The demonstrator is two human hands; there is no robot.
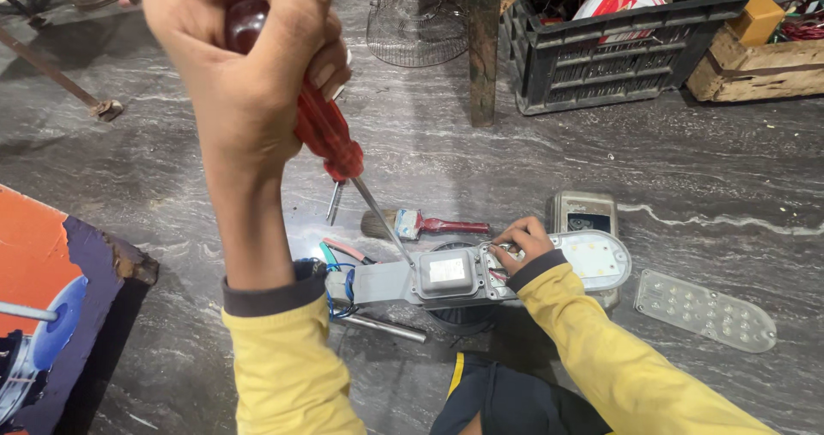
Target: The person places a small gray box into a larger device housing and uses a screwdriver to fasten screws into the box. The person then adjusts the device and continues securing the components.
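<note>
Left hand [257, 74] was fisted tight around the red handle of a screwdriver [330, 139], raised high at 11 o'clock of the frame. Shaft ran down toward 5 o'clock, tip landing on the grey lamp [481, 272] at the top-left corner of its square cover [446, 272]. Whether the tip sat in a screw could not be told.

Right hand [519, 244] pressed down on the lamp just at 3 o'clock of the cover, fingers curled over the housing edge beside some thin wires; it steadied the lamp, nothing enclosed in the grip. Both sleeves were yellow with dark cuffs.

Lamp lay flat on the grey marbled floor [687, 169], long axis 9-to-3, LED end at 3 o'clock, blue wires [339, 285] bunched at its 9 o'clock end.

Around it:
- paintbrush [421, 225], red handle, just at 12 o'clock of the lamp
- lens panel [704, 310], clear, dotted, at 3 o'clock, apart from the lamp
- a second grey housing [584, 213] behind the LED end
- metal rod [386, 326] at 7 o'clock, near the wires
- black crate [601, 57] full of parts at 1 o'clock, far side
- wooden box [764, 66] right of the crate
- wire fan guard [416, 27] at 12 o'clock
- orange-and-purple board [51, 289] at 9 o'clock
</note>
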